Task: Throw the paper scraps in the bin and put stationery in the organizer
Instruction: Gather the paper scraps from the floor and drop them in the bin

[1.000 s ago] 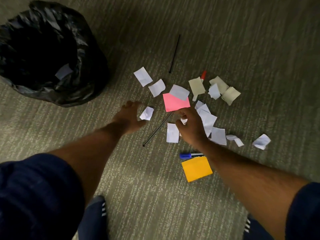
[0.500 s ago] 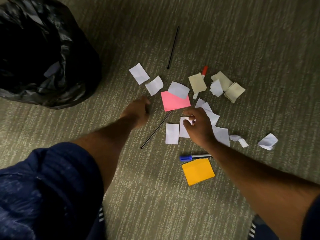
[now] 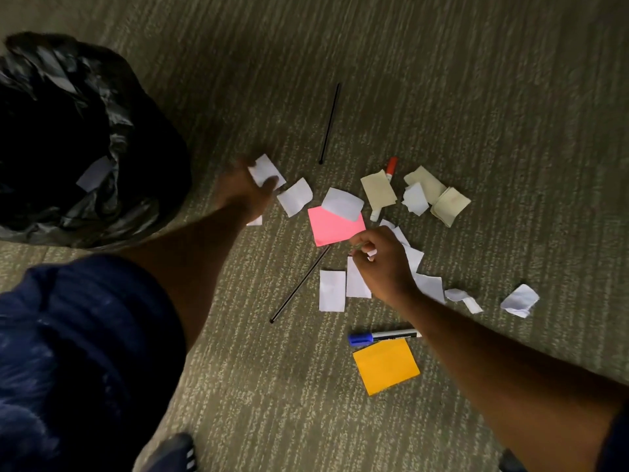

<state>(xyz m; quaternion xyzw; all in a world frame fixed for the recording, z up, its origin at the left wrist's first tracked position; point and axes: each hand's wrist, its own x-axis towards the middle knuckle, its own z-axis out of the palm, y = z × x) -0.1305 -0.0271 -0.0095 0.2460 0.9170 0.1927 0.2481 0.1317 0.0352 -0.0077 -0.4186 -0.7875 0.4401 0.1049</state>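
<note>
Several white and beige paper scraps lie scattered on the carpet. The black-bagged bin stands at the left with a white scrap inside. My left hand is blurred; it reaches onto the far-left white scrap with its thumb on it, and a bit of white paper shows under its palm. My right hand pinches a small white scrap just below the pink note. A blue marker and a red marker lie on the floor. No organizer is in view.
An orange note lies below the blue marker. Two thin black sticks lie on the carpet, one beyond the pile and one between my hands. My knee in dark blue cloth fills the lower left.
My left hand closed over the small scrap near it, then moved up and left to the far-left white scrap. My right hand lifted a small scrap and shifted slightly towards the pink note.
</note>
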